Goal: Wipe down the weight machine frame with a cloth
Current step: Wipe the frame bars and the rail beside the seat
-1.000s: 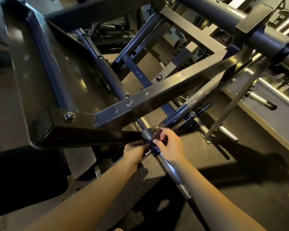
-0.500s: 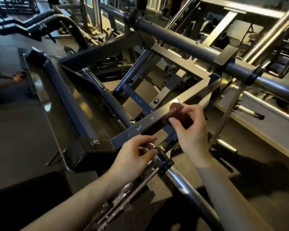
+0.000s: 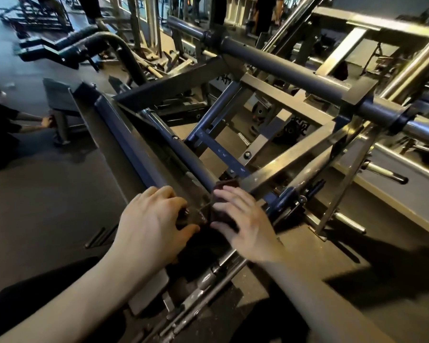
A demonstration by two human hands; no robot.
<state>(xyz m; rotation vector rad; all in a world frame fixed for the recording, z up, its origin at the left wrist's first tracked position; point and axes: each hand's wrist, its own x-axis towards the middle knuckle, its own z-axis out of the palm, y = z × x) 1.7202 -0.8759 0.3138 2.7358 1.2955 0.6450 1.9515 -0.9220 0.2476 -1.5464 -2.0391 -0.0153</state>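
A small dark maroon cloth [image 3: 223,211] lies mostly hidden under the right hand [image 3: 245,219], whose spread, nearly straight fingers press it onto the dark grey steel weight machine frame [image 3: 290,159] where its bars meet. Just beside it, the left hand [image 3: 154,224] curls round the frame's edge. Motion blur softens both hands. One crouching person [image 3: 0,129], cut off, is far left.

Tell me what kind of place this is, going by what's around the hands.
Most likely a gym floor. The hands work on a steel weight machine frame with a thick padded bar across it, chrome weight pegs stick out at its side, and more exercise machines stand behind on dark rubber flooring.
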